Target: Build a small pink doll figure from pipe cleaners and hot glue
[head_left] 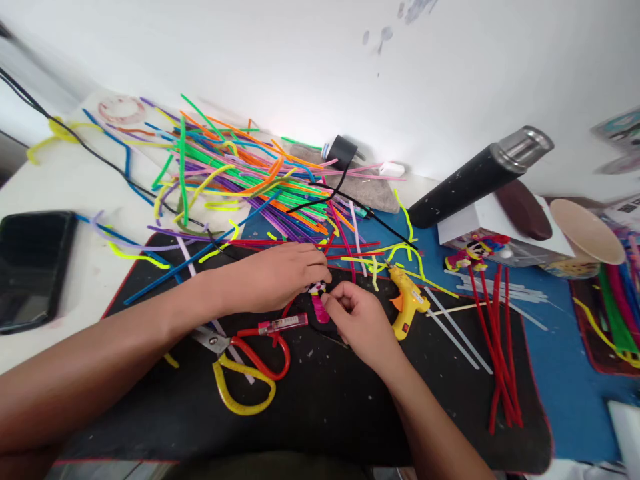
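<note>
Over the black mat (360, 413), both hands meet at a small pipe-cleaner figure (319, 305) with a magenta body and a white and dark top. My left hand (280, 277) reaches across from the left, its fingers bent at the figure's upper end and its fingertips partly hidden. Thumb and forefinger of my right hand (357, 320) pinch the figure's side. Just left of it lie a pinkish-red lighter (283, 323) and scissors (247, 387) with one red and one yellow handle loop. A yellow glue gun (411, 301) rests close to my right hand.
Behind the hands spreads a heap of coloured pipe cleaners (240, 177). Red pipe cleaners (500, 360) and white glue sticks (453, 330) lie to the right. A black flask (460, 187) leans near a white box (493, 223). At far left is a phone (33, 270); black cables cross the heap.
</note>
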